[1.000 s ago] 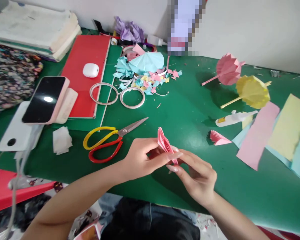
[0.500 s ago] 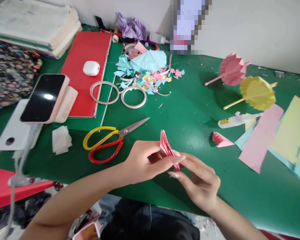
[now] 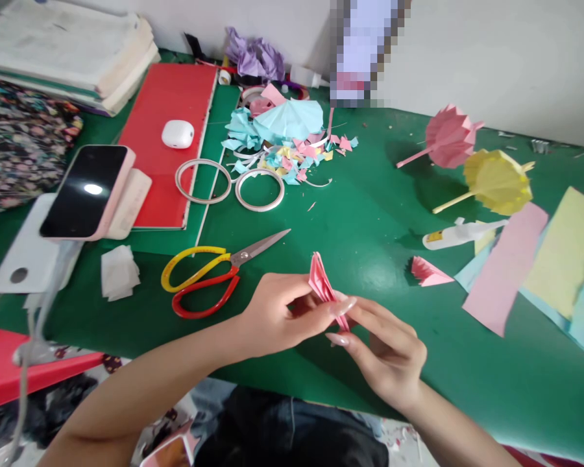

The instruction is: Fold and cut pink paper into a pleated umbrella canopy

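Pink folded paper [image 3: 320, 279] sits between the two hands, raised above the surface [image 3: 370, 253]. Long axis slants: the broader, pleated end points away from the wearer and slightly left; the narrow end runs down and right, toward the right fingers [image 3: 380, 321]. Folds are thin, packed in layers, edges fanned slightly at the broad end. Left hand [image 3: 279, 318]: fingers pinch the paper, thumb laid across its lower half. Right hand [image 3: 394, 357]: fingers drawn narrow about the lower end, index beside the left thumb tip; cannot tell whether they press on it. Surface is green, smooth, with a glossy sheen. Left of the left fingers: scissors [image 3: 241, 257], metal blades together, pointing away and right, one loop yellow, one red. Beyond and right of the right fingers: a pink pleated wedge [image 3: 429, 272], jagged edge left, tip right. Farther beyond it, two pleated paper parasols, pink [image 3: 450, 137] and yellow [image 3: 499, 181], sticks angled back toward the fingers. Nearer than these, a white plastic bottle [image 3: 450, 237], nozzle rightward. Well right of the fingers: flat pink strip [image 3: 506, 269]. Straight beyond the fingers: paper scraps [image 3: 292, 155], small, irregular, mixed colours.
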A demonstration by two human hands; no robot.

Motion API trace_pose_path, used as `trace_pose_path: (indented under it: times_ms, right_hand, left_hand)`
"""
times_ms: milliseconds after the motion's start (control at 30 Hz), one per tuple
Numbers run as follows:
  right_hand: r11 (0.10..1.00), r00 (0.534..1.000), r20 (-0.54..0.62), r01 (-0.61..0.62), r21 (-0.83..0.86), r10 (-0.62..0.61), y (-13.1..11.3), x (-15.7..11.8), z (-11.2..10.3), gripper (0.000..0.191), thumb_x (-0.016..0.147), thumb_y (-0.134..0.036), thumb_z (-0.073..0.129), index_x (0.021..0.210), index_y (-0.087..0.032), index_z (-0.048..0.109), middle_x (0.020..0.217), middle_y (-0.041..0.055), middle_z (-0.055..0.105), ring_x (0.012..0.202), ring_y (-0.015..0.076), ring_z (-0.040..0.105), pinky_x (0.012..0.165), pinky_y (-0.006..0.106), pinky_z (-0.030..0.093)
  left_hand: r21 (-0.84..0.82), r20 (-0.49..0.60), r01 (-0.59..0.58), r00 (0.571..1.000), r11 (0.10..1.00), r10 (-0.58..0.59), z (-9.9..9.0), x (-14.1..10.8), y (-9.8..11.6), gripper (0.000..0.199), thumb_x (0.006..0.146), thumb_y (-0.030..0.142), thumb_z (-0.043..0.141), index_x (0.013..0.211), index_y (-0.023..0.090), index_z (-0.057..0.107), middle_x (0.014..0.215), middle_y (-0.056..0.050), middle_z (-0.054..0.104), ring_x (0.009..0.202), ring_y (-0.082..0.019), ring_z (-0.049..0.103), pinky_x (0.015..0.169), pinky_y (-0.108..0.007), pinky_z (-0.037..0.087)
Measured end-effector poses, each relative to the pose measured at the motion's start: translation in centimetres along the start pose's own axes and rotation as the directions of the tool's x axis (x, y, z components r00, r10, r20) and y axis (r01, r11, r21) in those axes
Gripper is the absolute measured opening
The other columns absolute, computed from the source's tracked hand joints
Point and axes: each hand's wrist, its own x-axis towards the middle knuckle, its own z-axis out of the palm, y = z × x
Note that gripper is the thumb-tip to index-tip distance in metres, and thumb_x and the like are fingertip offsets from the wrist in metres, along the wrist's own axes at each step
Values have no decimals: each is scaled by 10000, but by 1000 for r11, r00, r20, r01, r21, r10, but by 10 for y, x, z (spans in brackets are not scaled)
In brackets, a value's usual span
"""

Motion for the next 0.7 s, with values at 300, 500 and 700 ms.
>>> trace_pose_path:
  times_ms: [300, 500, 700]
  right_hand:
    - [1000, 1000, -7, -3, 3, 3, 0, 0, -1, 541, 731, -33, 696, 1202, -287, 614, 1113, 62, 685, 912, 190, 680, 775, 309, 590]
    - [996, 999, -16, -47, 76, 48, -1, 2, 0, 505, 744, -67, 697, 1187, -299, 626, 1100, 74, 689, 756, 168, 681, 616, 278, 597]
    - [975, 986, -30, -156, 157, 163, -4, 4, 0, 447, 736, -107, 720, 1134, -301, 659, 947, 36, 715, 645, 148, 657, 573, 295, 602]
  left_hand:
    - [-18, 2, -14, 1000, 1000, 15, 0, 2, 1, 181, 754, 137, 670, 591, 136, 592, 440, 67, 525, 385, -20, 408, 378, -107, 346]
    - [-20, 8, -7, 1000, 1000, 7, 0, 1, 1, 237, 782, 184, 646, 566, 140, 558, 439, 60, 507, 391, -30, 406, 379, -123, 348]
    - [15, 16, -5, 1000, 1000, 5, 0, 1, 0, 235, 815, 227, 617, 593, 152, 595, 444, 60, 502, 395, -37, 381, 378, -143, 326]
